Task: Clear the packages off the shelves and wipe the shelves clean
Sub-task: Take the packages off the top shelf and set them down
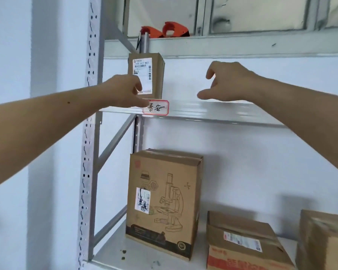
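Fingers (pixel 139 88) touching upright box (pixel 154 75) on shelf (pixel 222 112)

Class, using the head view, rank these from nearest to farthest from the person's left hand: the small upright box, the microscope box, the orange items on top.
1. small upright box, right behind the left hand, middle shelf.
2. orange items, above, on the top shelf.
3. microscope box, below, on the lower shelf.
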Demonstrator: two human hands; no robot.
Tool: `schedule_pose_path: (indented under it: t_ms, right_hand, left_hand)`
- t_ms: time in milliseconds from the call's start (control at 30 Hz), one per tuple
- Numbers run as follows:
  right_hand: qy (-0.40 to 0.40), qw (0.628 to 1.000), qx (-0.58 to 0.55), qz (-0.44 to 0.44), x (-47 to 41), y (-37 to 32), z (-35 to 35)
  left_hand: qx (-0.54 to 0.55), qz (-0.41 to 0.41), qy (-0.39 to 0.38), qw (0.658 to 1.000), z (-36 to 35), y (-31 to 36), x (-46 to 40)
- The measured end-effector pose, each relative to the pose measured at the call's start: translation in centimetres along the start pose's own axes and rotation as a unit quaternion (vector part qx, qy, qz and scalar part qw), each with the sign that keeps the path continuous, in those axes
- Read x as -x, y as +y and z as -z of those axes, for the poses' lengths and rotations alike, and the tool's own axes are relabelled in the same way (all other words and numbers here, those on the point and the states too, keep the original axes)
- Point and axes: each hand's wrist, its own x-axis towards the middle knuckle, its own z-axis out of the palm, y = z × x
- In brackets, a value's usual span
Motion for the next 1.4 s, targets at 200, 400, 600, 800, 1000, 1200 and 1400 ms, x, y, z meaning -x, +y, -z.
schedule_pose_path:
  t_ms: [200, 400, 600, 800, 1000, 1200, 1400]
  right_hand:
    - [0.017, 0.998, -0.06, 0.014, -8.5, -2.6, -3.0]
    - [0.009, 0.995, -0.102, -0.005, -16.3, -5.2, -6.4]
    - [-0.045, 0.974, -0.218, -0.038, -21.8, -7.2, -9.3]
    - [-0.1, 0.955, -0.272, -0.066, -25.4, -7.6, -10.2]
    - [-0.167, 0.936, -0.306, -0.057, -27.1, -7.4, -11.6]
    - [-0.146, 0.939, -0.306, -0.054, -26.5, -6.6, -10.6]
    - [-0.065, 0.953, -0.286, -0.072, -22.8, -4.7, -6.1]
  left_hand:
    - [0.068, 0.068, 0.047, 0.994, -0.3, -4.5, -5.8]
    - [0.09, 0.099, 0.029, 0.991, -1.9, -7.9, -11.2]
    - [0.113, 0.078, 0.012, 0.99, -3.4, -9.7, -15.2]
    - [0.195, 0.076, -0.033, 0.977, -3.8, -11.7, -18.5]
    - [0.239, 0.032, -0.081, 0.967, -4.2, -12.9, -20.2]
    - [0.273, -0.004, -0.075, 0.959, -3.7, -12.4, -20.5]
    - [0.305, -0.069, -0.059, 0.948, -2.2, -8.7, -20.4]
